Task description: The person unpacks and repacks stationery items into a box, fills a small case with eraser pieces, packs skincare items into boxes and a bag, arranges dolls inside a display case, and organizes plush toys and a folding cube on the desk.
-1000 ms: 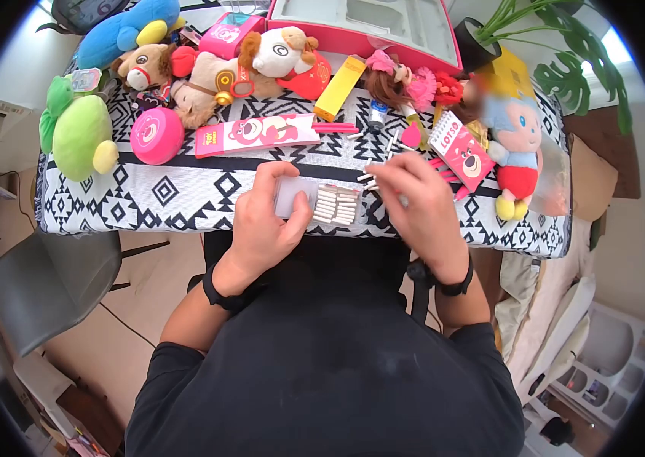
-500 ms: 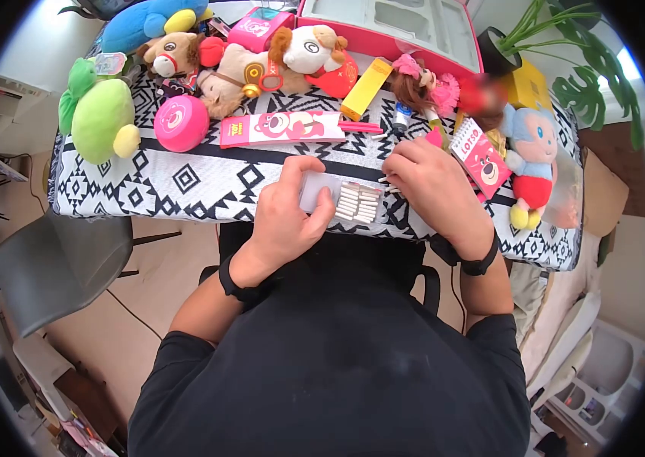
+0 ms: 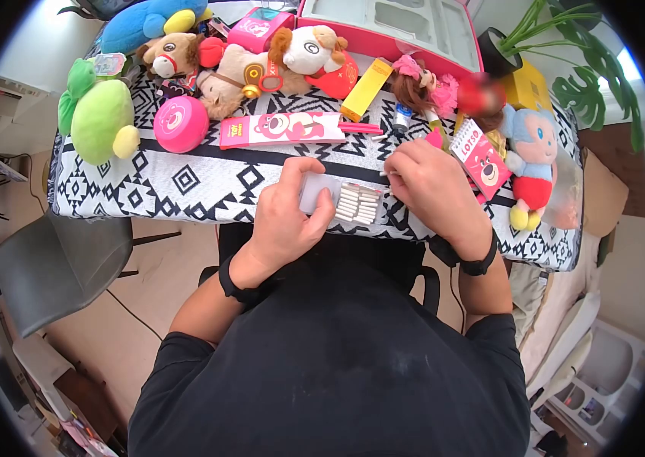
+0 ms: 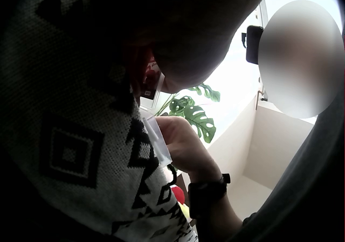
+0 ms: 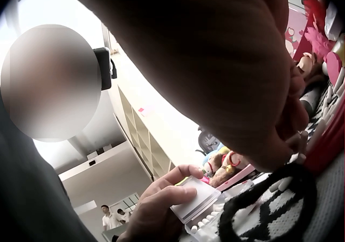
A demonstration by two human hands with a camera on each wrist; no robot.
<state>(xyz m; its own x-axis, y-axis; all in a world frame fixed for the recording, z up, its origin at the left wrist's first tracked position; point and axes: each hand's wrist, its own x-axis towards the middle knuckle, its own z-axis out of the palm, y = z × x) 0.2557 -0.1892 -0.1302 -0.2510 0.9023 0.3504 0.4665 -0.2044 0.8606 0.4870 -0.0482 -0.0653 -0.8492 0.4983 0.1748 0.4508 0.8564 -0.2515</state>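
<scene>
My left hand point(image 3: 284, 217) grips an open clear plastic box by its frosted lid point(image 3: 316, 190), thumb and forefinger at opposite edges. Short white sticks point(image 3: 358, 204) lie in rows in the tray; the right wrist view shows their round ends point(image 5: 207, 219). Just right of the tray, my right hand point(image 3: 433, 186) is low over the cloth, its thumb and fingertips pinching a small white stick point(image 5: 303, 141). More loose sticks point(image 5: 326, 113) lie beside those fingers in the right wrist view. The left wrist view shows the box edge-on point(image 4: 158, 142) near my right hand.
Behind the hands stand a pink bear box point(image 3: 284, 128), a round pink case point(image 3: 182, 122), a yellow box point(image 3: 367, 90) and several plush toys. On the right are a LOTSO notepad point(image 3: 482, 164) and a blue-and-red plush point(image 3: 532, 152). A patterned cloth point(image 3: 185, 179) covers the table.
The head view has shifted, moving the scene rightward. My right hand has come down over the loose sticks, and its fingertips now pinch near the tray's right end. My left hand keeps its hold on the box.
</scene>
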